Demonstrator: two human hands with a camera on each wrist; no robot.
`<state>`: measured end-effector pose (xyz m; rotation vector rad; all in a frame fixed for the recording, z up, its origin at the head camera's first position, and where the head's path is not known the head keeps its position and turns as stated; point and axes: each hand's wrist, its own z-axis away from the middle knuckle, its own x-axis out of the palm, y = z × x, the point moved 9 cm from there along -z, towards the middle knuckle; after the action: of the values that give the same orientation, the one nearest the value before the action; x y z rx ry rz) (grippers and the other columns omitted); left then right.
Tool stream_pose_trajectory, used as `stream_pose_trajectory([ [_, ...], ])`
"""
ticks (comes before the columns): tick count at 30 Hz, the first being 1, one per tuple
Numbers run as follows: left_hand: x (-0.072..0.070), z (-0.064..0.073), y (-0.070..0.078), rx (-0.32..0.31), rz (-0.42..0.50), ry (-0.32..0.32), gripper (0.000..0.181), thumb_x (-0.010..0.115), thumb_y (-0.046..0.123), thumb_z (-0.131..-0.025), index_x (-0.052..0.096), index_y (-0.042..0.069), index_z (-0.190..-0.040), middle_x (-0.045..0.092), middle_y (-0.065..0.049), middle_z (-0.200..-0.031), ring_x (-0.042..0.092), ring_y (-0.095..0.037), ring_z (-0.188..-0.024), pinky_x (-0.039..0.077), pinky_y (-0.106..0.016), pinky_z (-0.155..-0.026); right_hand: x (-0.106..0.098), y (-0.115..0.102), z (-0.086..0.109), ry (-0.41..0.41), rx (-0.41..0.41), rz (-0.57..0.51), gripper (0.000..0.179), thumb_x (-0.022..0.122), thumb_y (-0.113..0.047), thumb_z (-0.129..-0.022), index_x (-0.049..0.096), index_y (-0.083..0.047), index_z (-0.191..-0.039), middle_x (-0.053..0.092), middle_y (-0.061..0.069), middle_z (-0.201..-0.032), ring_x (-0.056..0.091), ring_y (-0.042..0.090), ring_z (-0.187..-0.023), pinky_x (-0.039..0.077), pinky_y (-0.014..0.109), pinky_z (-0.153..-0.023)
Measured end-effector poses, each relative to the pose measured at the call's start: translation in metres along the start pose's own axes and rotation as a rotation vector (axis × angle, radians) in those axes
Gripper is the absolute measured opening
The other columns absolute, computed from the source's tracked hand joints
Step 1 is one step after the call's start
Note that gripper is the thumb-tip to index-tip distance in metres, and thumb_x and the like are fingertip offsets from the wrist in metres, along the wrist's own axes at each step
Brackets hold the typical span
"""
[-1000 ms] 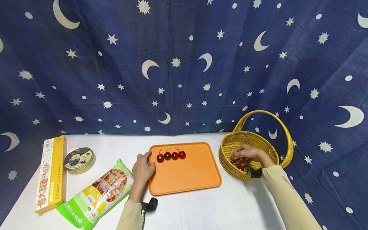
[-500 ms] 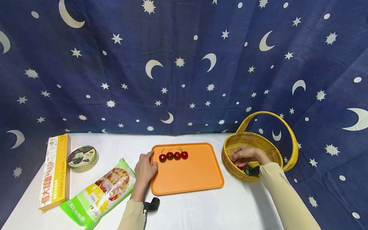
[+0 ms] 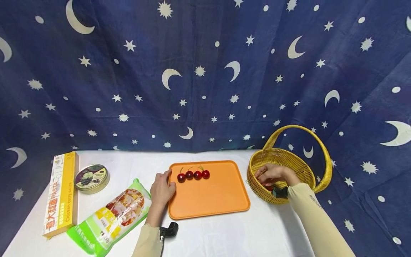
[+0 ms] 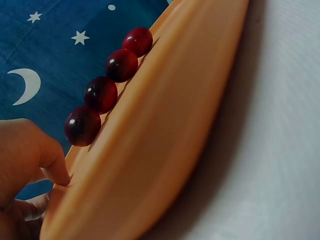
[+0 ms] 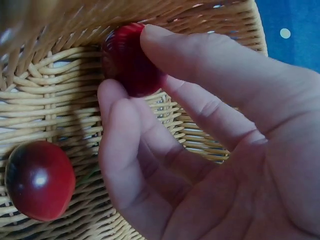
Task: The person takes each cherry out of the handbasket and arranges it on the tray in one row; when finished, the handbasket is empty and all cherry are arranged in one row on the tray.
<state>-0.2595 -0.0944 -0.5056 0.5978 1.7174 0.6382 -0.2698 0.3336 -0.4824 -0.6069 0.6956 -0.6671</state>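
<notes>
My left hand (image 3: 162, 189) holds the left rim of an orange tray (image 3: 208, 198), a fingertip pressing the edge from above in the left wrist view and other fingers lower outside it. Several dark red cherries with stems, among them the leftmost cherry (image 4: 82, 126), sit in a row along the tray's far left part. Inside a yellow wicker basket (image 3: 313, 182), my right hand (image 3: 273, 174) pinches a cherry (image 5: 131, 60) between thumb and fingers, close to the woven wall. Another cherry (image 5: 41, 180) lies on the basket's bottom beside the fingers.
On the left lie a yellow-and-white pasta box (image 3: 61, 194), a round flat tin (image 3: 92, 178) and a green food bag (image 3: 112, 217), the bag close to my left forearm. The basket's tall handle (image 3: 325, 153) arches over its right side. A dark blue starry cloth (image 3: 205, 82) hangs behind the table.
My right hand has dipped slightly toward the basket's near left wall, its fingers now around a cherry. The left hand stays on the tray rim. The head view has shifted a little.
</notes>
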Motion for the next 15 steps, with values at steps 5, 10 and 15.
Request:
stream_pose_trajectory([
  [5,0.000,0.001,0.000,-0.005,0.005,-0.003,0.053,0.062,0.012,-0.078,0.063,0.004,-0.131,0.055,-0.021,-0.103,0.055,-0.032,-0.069,0.046,-0.047,-0.062,-0.001,0.001,0.004,0.006,0.001,0.006,0.026,0.063,-0.002,-0.081,0.066,0.003,-0.107,0.065,0.005,-0.076,0.060,0.010,-0.065,0.051,0.022,-0.059],
  [10,-0.001,0.001,0.001,0.003,0.015,-0.002,0.053,0.062,0.012,-0.077,0.063,0.003,-0.130,0.055,-0.021,-0.102,0.055,-0.032,-0.068,0.046,-0.047,-0.061,-0.005,-0.001,0.012,-0.001,-0.051,0.010,0.029,0.060,-0.002,-0.084,0.065,0.008,-0.111,0.069,0.005,-0.083,0.063,0.013,-0.071,0.050,0.022,-0.060],
  [15,0.002,0.000,-0.001,-0.004,0.004,-0.016,0.053,0.061,0.012,-0.079,0.062,0.004,-0.131,0.055,-0.021,-0.103,0.055,-0.032,-0.067,0.046,-0.047,-0.061,-0.010,-0.002,0.022,0.007,-0.082,0.014,0.031,0.059,-0.003,-0.086,0.063,0.013,-0.113,0.070,0.009,-0.088,0.066,0.016,-0.075,0.051,0.023,-0.061],
])
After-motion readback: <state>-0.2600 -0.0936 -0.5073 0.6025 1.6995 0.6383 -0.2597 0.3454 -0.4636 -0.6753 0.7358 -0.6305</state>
